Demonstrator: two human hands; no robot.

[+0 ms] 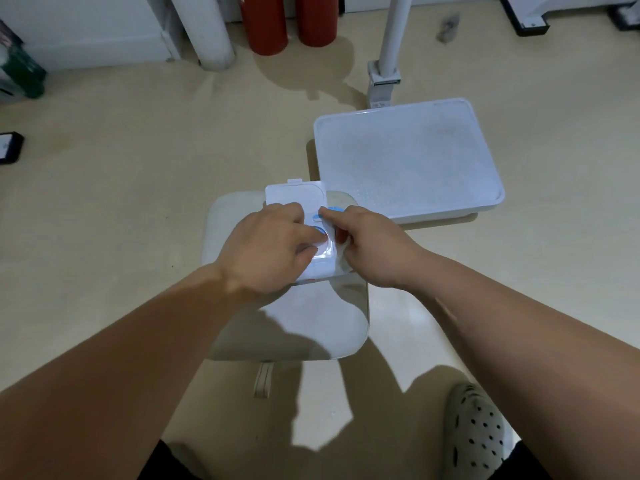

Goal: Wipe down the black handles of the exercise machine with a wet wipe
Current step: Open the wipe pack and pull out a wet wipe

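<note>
A white pack of wet wipes (323, 263) lies on a pale padded seat (294, 327) below me, its plastic flip lid (296, 194) standing open toward the far side. My left hand (266, 252) rests on the pack and holds it down, fingers at the dispensing opening. My right hand (367, 247) pinches at the pack's right edge, index finger on the blue-marked opening. No loose wipe shows. No black handles of the exercise machine are in view.
A white platform (408, 157) with a grey post (389, 46) stands on the floor to the far right. Two red cylinders (287, 22) and a white pipe (211, 32) stand at the back. My shoe (474, 431) shows at the bottom right.
</note>
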